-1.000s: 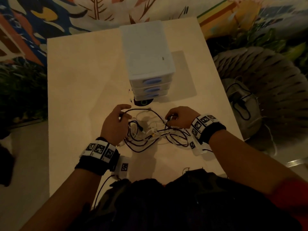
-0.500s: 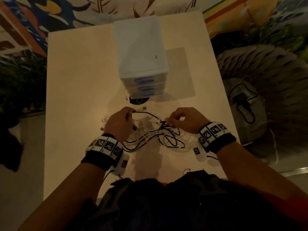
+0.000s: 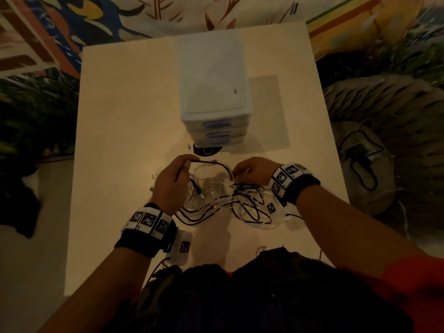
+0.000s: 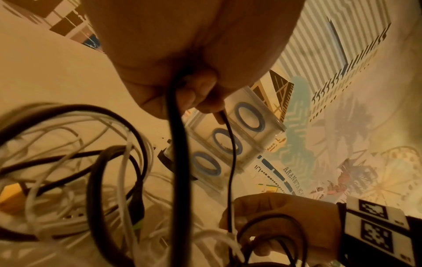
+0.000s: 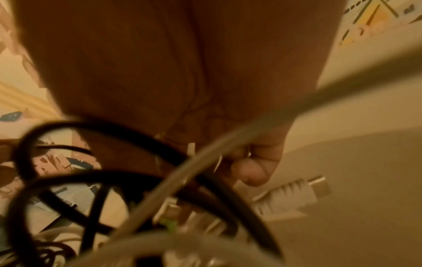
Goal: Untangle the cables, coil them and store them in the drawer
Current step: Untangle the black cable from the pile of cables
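Observation:
A tangle of black and white cables (image 3: 228, 205) lies on the pale table (image 3: 125, 140) in front of a white three-drawer unit (image 3: 213, 92) with blue handles, all drawers closed. My left hand (image 3: 171, 186) grips a black cable (image 3: 213, 163) that arches over to my right hand (image 3: 252, 173). In the left wrist view the black cable (image 4: 178, 144) runs out of my curled left fingers (image 4: 200, 94), with the drawer fronts (image 4: 237, 137) behind. My right hand's fingers (image 5: 253, 169) are curled and pinch cable strands in the tangle; a white plug (image 5: 294, 195) lies beside them.
A dark round object with a green ring (image 3: 207, 150) sits at the foot of the drawer unit. A patterned rug (image 3: 120, 18) lies beyond the table. A woven chair with a grey cushion and a black cord (image 3: 362, 159) stands to the right.
Both hands have lifted and drawn slightly apart, pulling the black cable into a taut arch between them. The tangle has shifted a little toward the right hand.

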The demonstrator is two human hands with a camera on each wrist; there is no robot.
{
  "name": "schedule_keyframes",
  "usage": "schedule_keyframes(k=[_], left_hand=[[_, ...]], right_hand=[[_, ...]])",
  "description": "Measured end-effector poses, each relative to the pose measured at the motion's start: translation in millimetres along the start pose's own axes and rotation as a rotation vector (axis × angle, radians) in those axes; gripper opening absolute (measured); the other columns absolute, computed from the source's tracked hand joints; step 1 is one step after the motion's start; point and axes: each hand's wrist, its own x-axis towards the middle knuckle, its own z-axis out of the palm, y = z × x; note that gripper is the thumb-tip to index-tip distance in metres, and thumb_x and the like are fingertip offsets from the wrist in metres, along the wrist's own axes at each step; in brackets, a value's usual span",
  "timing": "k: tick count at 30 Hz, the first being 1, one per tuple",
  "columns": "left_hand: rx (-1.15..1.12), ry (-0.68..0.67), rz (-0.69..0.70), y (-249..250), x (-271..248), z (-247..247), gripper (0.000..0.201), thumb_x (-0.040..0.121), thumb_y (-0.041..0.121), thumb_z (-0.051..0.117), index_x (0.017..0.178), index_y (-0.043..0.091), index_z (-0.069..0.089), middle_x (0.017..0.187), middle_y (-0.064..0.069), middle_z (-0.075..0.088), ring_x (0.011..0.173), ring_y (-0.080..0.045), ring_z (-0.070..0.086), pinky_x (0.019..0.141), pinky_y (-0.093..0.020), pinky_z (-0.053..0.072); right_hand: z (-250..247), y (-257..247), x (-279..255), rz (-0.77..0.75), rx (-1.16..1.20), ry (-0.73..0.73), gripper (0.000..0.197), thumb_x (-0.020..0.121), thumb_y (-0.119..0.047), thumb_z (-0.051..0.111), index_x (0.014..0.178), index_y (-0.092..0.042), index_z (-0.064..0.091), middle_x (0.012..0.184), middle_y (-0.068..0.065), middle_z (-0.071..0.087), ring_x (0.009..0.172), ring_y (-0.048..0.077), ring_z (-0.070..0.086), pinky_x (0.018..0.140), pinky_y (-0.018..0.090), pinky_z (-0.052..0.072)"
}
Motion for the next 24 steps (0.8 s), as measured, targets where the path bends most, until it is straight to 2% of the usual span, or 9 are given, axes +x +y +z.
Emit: schedule_keyframes(k=[3, 6, 8, 11, 14, 17, 20, 22, 24], left_hand=[[0.018, 0.006, -0.020, -5, 2, -5, 0.028, 0.109, 0.028, 0.038, 0.116, 0.033, 0.065, 0.061, -0.012, 0.046, 0.052, -0.024, 0.042, 0.053, -0.040, 0.038], [0.056, 0.004, -0.037, -3, 4, -9, 0.025, 0.108, 0.030, 0.040, 0.114, 0.037, 0.064, 0.062, -0.009, 0.050, 0.052, -0.015, 0.043, 0.053, -0.034, 0.035], [0.066, -0.005, -0.042, -1, 4, -9, 0.023, 0.108, 0.032, 0.042, 0.112, 0.037, 0.064, 0.059, 0.002, 0.049, 0.049, -0.009, 0.040, 0.051, -0.027, 0.032], [0.071, -0.012, -0.051, 4, 5, -8, 0.024, 0.107, 0.036, 0.043, 0.116, 0.033, 0.065, 0.055, 0.013, 0.051, 0.048, -0.006, 0.042, 0.052, -0.025, 0.030], [0.133, 0.010, -0.023, 12, 5, -9, 0.022, 0.104, 0.042, 0.046, 0.120, 0.038, 0.061, 0.078, 0.013, 0.060, 0.054, -0.002, 0.051, 0.057, -0.026, 0.037], [0.283, 0.008, 0.039, 17, 4, -13, 0.034, 0.096, 0.054, 0.055, 0.129, 0.043, 0.053, 0.107, 0.005, 0.057, 0.077, -0.007, 0.061, 0.072, -0.029, 0.048], [0.366, 0.001, 0.194, 27, 5, -13, 0.052, 0.090, 0.058, 0.062, 0.138, 0.040, 0.049, 0.118, 0.001, 0.052, 0.110, -0.018, 0.058, 0.093, -0.036, 0.050], [0.421, -0.035, 0.282, 37, 5, -7, 0.055, 0.091, 0.058, 0.060, 0.141, 0.037, 0.049, 0.120, 0.000, 0.056, 0.113, -0.020, 0.054, 0.094, -0.037, 0.047], [0.503, -0.086, 0.354, 45, 5, 3, 0.050, 0.094, 0.056, 0.051, 0.138, 0.034, 0.053, 0.117, 0.001, 0.061, 0.107, -0.022, 0.056, 0.089, -0.039, 0.049]], right_hand=[[1, 6, 1, -0.014, 0.048, 0.036, 0.028, 0.097, -0.036, 0.061, 0.116, -0.017, 0.068, 0.118, 0.008, 0.068, 0.110, 0.025, 0.060, 0.102, 0.039, 0.045], [1, 13, -1, -0.030, 0.213, 0.119, 0.017, 0.100, -0.033, 0.054, 0.102, -0.020, 0.065, 0.109, 0.007, 0.070, 0.105, 0.026, 0.061, 0.100, 0.044, 0.046], [2, 15, -5, -0.048, 0.290, 0.186, 0.014, 0.102, -0.031, 0.050, 0.094, -0.023, 0.059, 0.100, 0.004, 0.071, 0.094, 0.023, 0.062, 0.091, 0.041, 0.048], [2, 15, -10, -0.098, 0.327, 0.266, 0.011, 0.103, -0.031, 0.048, 0.098, -0.024, 0.055, 0.092, -0.001, 0.069, 0.080, 0.012, 0.059, 0.078, 0.031, 0.043], [0, 13, -16, -0.176, 0.310, 0.390, 0.008, 0.099, -0.036, 0.056, 0.104, -0.032, 0.061, 0.090, -0.009, 0.070, 0.085, 0.010, 0.062, 0.081, 0.032, 0.050], [-8, 6, -26, -0.265, 0.331, 0.465, 0.009, 0.094, -0.038, 0.064, 0.102, -0.041, 0.066, 0.092, -0.009, 0.072, 0.090, 0.012, 0.066, 0.089, 0.037, 0.054], [-16, -2, -36, -0.298, 0.386, 0.446, 0.012, 0.091, -0.035, 0.068, 0.100, -0.042, 0.070, 0.094, -0.007, 0.074, 0.087, 0.019, 0.069, 0.087, 0.041, 0.056], [-18, -8, -40, -0.312, 0.394, 0.444, 0.012, 0.091, -0.029, 0.071, 0.101, -0.035, 0.073, 0.089, -0.009, 0.073, 0.076, 0.018, 0.068, 0.080, 0.037, 0.058], [-17, -13, -44, -0.327, 0.416, 0.447, 0.012, 0.092, -0.024, 0.071, 0.103, -0.029, 0.073, 0.080, -0.014, 0.071, 0.065, 0.014, 0.066, 0.070, 0.031, 0.059]])
